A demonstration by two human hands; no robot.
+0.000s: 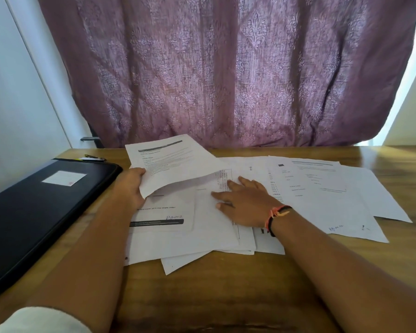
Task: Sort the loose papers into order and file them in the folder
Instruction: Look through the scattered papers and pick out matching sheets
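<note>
top sheet (171, 164) inside left grip (131, 186)

**One head-worn view, forward and down**

A single wide-angle camera sits at the person's head, facing forward and tilted down over the counter (226, 289). Both forearms run up from the bottom edge, at 7 and 5 o'clock, and the left hand (130, 186) and right hand (247, 203) meet the papers (322, 205) near centre, so the view is close. The folder (46, 212) lies at 9 o'clock; the curtain (226, 68) fills 12 o'clock.
</note>
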